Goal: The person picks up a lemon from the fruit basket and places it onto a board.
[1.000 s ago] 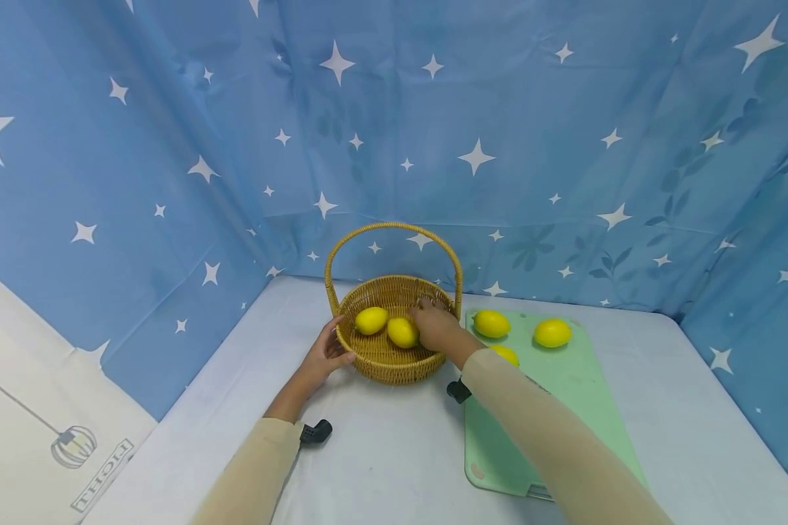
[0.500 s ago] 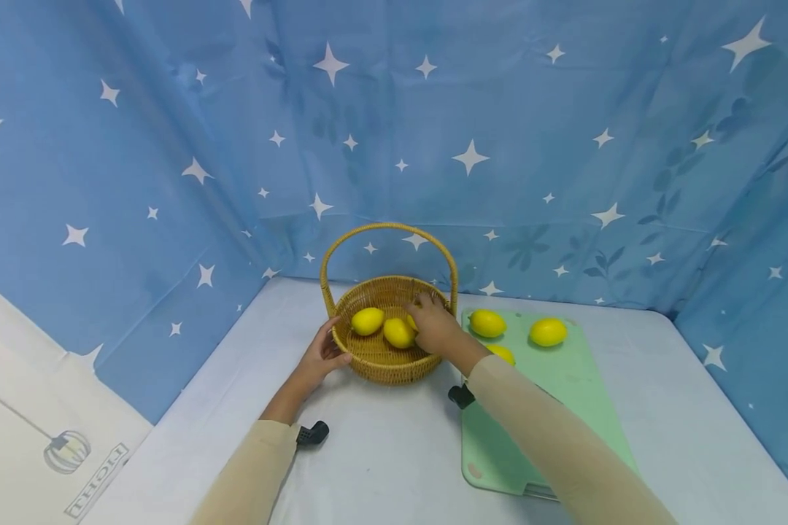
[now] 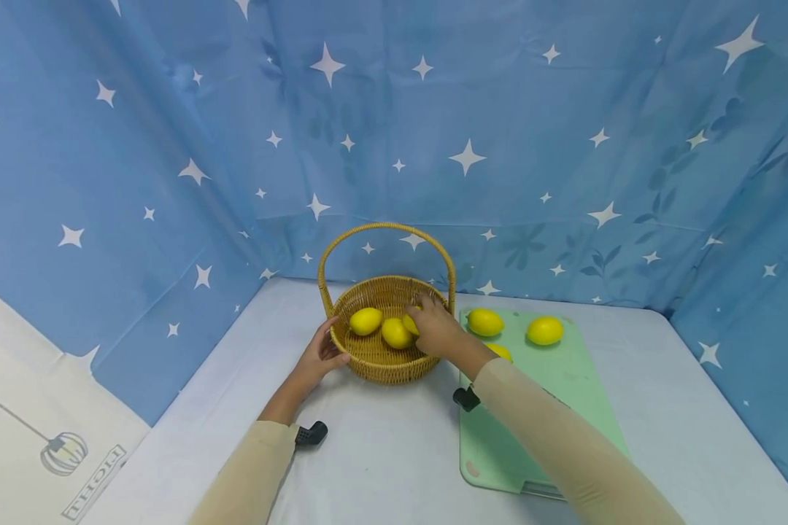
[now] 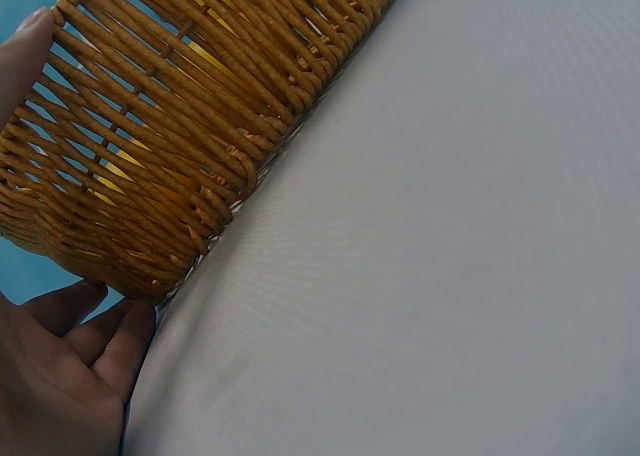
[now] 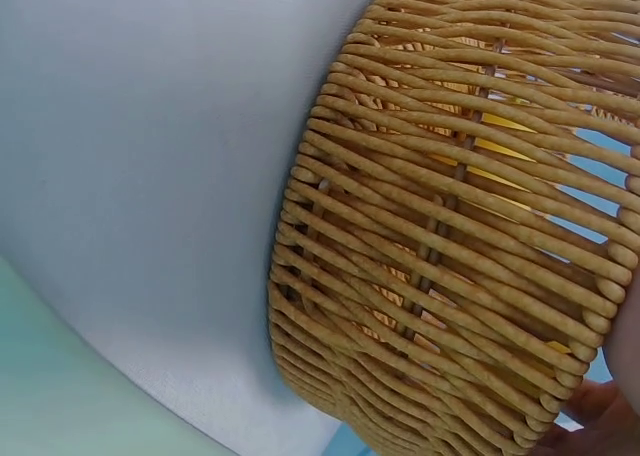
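A round wicker basket [image 3: 386, 372] with a tall arched handle stands on the table. My left hand [image 3: 315, 362] grips its left side, thumb at the front rim and fingers spread along the outer wall; the left wrist view shows the fingertips against the wicker. Inside lie two yellow lemons, a left lemon [image 3: 365, 321] and a middle lemon [image 3: 397, 333]. My right hand [image 3: 438, 328] reaches over the right rim and holds another lemon [image 3: 411, 324], partly hidden by the fingers, beside the middle one. The right wrist view mostly shows the basket's outer wall.
Right of the basket lies a green cutting board [image 3: 565, 379]. On it are a far lemon [image 3: 545, 330], a nearer lemon [image 3: 485, 322] and a third lemon [image 3: 500, 353] partly covered by my right forearm. A blue starred curtain [image 3: 394, 146] hangs behind the white table [image 3: 368, 467].
The right hand has shifted slightly inside the basket, and the lemon under its fingers, hidden at first, now shows. The left hand keeps its place on the basket. The head view has turned slightly.
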Tool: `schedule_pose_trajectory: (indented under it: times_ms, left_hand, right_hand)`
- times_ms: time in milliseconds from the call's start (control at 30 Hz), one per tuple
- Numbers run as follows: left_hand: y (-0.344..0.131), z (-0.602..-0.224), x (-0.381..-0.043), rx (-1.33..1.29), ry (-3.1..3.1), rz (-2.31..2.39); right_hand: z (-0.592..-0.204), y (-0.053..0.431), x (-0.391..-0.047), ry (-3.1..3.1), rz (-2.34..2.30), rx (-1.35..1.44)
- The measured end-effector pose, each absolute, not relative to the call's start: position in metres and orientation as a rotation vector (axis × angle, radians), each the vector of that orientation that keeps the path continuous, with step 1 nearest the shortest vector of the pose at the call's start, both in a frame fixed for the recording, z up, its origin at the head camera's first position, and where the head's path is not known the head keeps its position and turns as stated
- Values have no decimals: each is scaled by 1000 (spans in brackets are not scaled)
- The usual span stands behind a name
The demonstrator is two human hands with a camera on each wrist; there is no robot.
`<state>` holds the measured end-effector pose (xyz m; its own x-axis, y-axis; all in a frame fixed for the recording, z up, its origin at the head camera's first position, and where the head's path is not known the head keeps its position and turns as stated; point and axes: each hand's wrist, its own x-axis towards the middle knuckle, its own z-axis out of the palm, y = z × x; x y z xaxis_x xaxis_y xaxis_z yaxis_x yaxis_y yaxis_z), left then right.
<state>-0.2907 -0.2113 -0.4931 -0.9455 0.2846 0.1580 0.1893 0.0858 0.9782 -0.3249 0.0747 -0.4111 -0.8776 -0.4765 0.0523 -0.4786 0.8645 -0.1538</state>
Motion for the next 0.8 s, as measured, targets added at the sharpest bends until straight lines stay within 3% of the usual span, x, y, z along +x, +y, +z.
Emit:
schedule_pose_trajectory:
  times_ms: [200,467,800]
  left_hand:
    - [-210,-482,-284,507,2251,1996]
    - [-214,-505,-296,481,2270,2026]
    - [-213,-507,-296,502,2284,2032]
  right_hand:
    - [-411,78,-324,-3004,274,833]
    - [-406,82,-319,-2948,278,909]
    - [-400,89,-308,-2898,372,963]
